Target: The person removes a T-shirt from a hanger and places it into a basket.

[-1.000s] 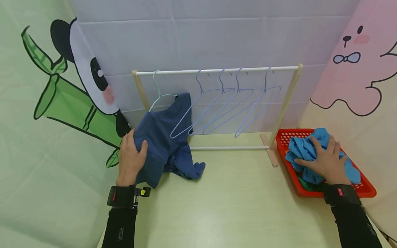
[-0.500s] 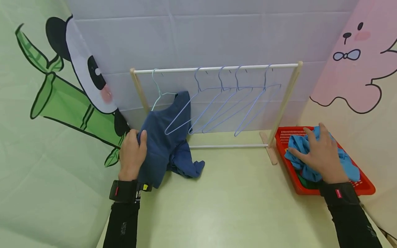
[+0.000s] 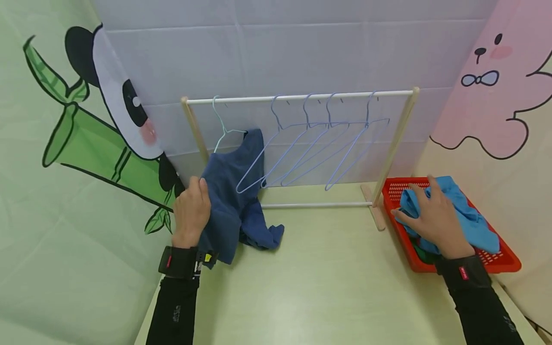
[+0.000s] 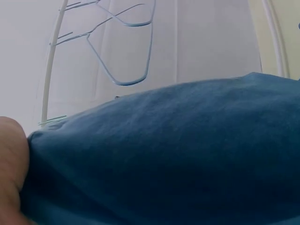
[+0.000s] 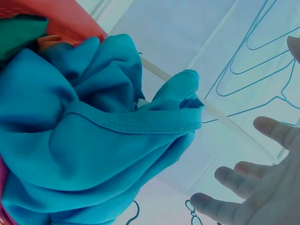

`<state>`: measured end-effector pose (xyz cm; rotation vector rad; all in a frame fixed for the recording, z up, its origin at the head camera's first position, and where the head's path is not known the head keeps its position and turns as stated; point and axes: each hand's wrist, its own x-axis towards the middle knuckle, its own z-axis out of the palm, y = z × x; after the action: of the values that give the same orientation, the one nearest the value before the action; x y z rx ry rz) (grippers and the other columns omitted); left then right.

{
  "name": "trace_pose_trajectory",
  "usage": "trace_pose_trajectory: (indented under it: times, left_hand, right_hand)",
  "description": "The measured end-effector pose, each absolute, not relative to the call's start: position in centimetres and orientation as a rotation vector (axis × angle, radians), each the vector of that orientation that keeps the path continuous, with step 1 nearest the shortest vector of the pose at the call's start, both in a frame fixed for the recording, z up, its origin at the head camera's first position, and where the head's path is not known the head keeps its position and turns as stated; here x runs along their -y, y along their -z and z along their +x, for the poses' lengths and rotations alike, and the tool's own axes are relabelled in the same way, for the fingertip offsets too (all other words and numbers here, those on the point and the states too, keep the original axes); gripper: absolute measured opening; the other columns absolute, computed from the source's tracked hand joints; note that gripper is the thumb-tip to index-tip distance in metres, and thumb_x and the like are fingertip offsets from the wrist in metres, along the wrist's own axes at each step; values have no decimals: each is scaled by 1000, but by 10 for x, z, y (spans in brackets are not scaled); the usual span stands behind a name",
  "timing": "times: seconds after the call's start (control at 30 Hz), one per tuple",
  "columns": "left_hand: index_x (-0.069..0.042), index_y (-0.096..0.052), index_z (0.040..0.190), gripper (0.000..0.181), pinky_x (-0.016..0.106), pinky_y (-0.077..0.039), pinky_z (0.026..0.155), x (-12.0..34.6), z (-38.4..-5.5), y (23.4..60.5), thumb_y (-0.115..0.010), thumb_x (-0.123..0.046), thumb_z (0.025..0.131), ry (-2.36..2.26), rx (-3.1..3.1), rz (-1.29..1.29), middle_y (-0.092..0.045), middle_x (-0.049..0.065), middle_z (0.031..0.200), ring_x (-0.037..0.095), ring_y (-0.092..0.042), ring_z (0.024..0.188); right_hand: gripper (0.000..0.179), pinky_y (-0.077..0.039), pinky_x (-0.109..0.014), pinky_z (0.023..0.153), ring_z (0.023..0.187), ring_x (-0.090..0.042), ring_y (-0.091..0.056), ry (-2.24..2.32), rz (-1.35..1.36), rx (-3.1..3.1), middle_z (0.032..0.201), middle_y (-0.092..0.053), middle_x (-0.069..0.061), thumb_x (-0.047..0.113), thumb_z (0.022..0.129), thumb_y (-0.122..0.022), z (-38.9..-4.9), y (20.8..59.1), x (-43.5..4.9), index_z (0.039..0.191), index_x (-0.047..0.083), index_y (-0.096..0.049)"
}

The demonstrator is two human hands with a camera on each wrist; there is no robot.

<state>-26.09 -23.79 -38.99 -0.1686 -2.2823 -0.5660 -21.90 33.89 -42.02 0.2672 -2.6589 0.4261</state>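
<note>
A dark blue garment hangs from a pale green hanger at the left end of the rack; its lower part lies bunched on the table. My left hand holds the garment's left edge. In the left wrist view the cloth fills the lower half, with part of my hand at its left border. Over the red basket, my right hand hovers with spread fingers, apart from the crumpled light blue garment. The right wrist view shows its fingers off the cloth.
Several lavender-blue hangers hang on the rack's white top bar. The rack's wooden post stands just left of the basket. Green cloth and a bit of orange cloth also lie in the basket. The pale tabletop spreads in front.
My left hand has moved right, drawing the dark blue garment's left edge rightward. The right hand has lifted off the light blue garment and shifted left.
</note>
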Motion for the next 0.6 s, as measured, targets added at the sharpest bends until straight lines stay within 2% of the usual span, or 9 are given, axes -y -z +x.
trace_pose_trajectory:
  times: [0.2, 0.33, 0.6]
  left_hand:
    - [5, -52, 95, 34, 49, -31, 43, 235, -264, 382, -41, -19, 117, 588, 2181, -117, -37, 10, 55, 44, -50, 46]
    - [6, -56, 101, 33, 54, -35, 46, 233, -260, 376, -42, -20, 116, 608, 2168, -80, -45, 17, 57, 47, -53, 49]
    - [9, -55, 100, 33, 39, -25, 47, 236, -238, 368, -42, -17, 116, 588, 2126, -57, -36, 9, 57, 35, -41, 43]
  right_hand:
    - [87, -42, -84, 94, 121, -72, -45, -475, 252, 2691, 166, -16, -42, 46, 92, -82, -217, 423, -338, 152, -4, -45]
    - [87, -46, -82, 91, 119, -71, -48, -473, 243, 2709, 165, -18, -43, 48, 92, -82, -215, 426, -336, 150, -4, -45]
    - [88, -45, -82, 93, 125, -70, -46, -470, 256, 2710, 164, -19, -43, 46, 92, -82, -212, 425, -330, 151, -7, -43]
